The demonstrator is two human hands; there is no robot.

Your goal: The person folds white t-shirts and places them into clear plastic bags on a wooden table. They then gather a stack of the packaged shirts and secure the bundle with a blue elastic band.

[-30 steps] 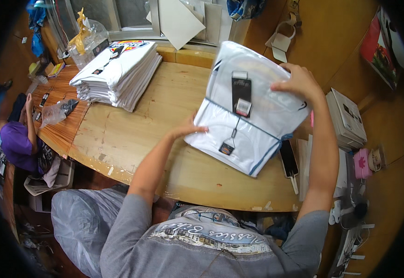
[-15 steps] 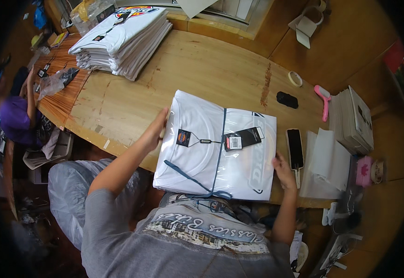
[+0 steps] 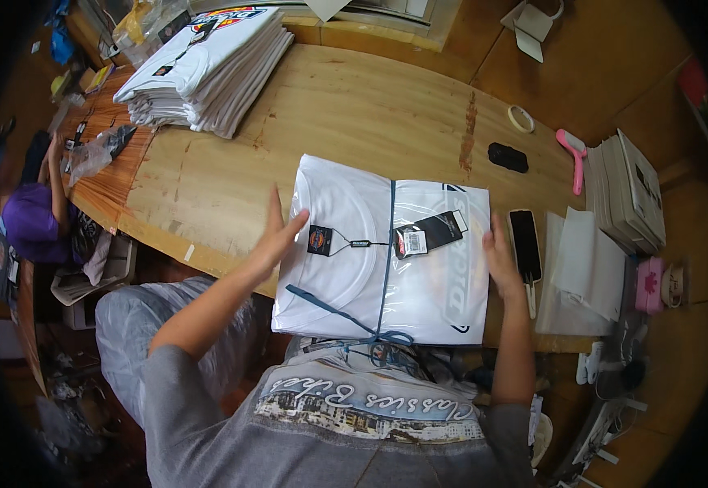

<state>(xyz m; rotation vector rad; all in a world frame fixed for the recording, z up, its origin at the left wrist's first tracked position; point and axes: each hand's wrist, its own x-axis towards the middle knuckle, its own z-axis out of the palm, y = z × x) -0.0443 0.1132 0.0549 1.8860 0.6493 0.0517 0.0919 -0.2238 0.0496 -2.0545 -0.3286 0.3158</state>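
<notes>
A tied bundle of folded white T-shirts (image 3: 334, 289) in shiny clear plastic lies at the near edge of the table, in front of my body. Blue cord (image 3: 386, 276) runs across it and is knotted in a bow at the near side. A neck label and a black hang tag (image 3: 439, 230) show on top. My left hand (image 3: 279, 237) is open at the bundle's left edge, thumb and fingers apart. At the right edge, my right hand (image 3: 500, 259) is open too, fingers extended along the side. Whether either palm presses on the plastic cannot be made out.
A tall stack of white T-shirts (image 3: 208, 77) stands at the far left. To the right lie a phone (image 3: 525, 244), clear plastic bags (image 3: 583, 272), a tape roll (image 3: 521, 119), a black object (image 3: 508, 158) and a pink-handled tool (image 3: 572, 161). A person in purple (image 3: 35, 220) sits at left.
My left hand's fingers have spread apart at the bundle's edge. My right hand has straightened upward along the right side. The bundle has turned slightly, and the whole view has shifted a little.
</notes>
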